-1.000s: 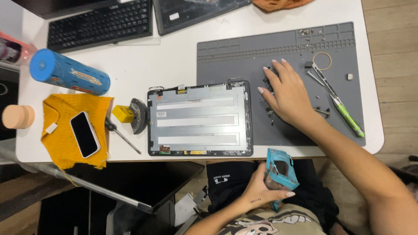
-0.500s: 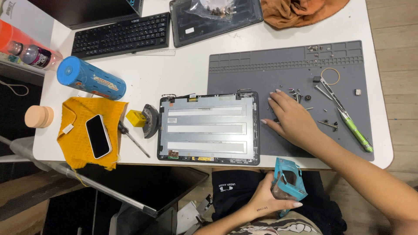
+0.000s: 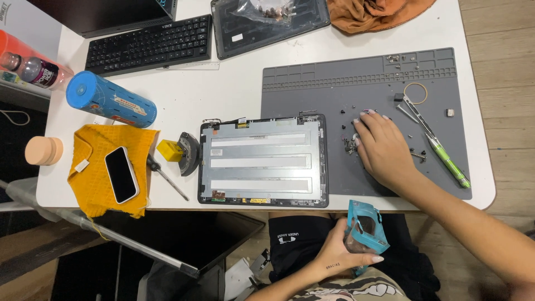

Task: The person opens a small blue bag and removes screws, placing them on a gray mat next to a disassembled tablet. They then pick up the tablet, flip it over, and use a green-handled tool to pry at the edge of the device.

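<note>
Right hand resting palm-down on the grey mat, fingers spread and just touching the loose screws lying to their left, while left hand, clamped on a blue pouch, hanging below the surface.

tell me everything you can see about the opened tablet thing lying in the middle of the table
The opened tablet lies flat, its inside facing up. A dark frame surrounds a silvery metal plate crossed by three pale horizontal strips. Small connectors and thin cables show along its top and bottom edges. Its right part rests on the grey mat, the rest on the white table, its near edge by the table's front edge. Neither hand touches it; the right hand lies on the mat just beside it.
</note>
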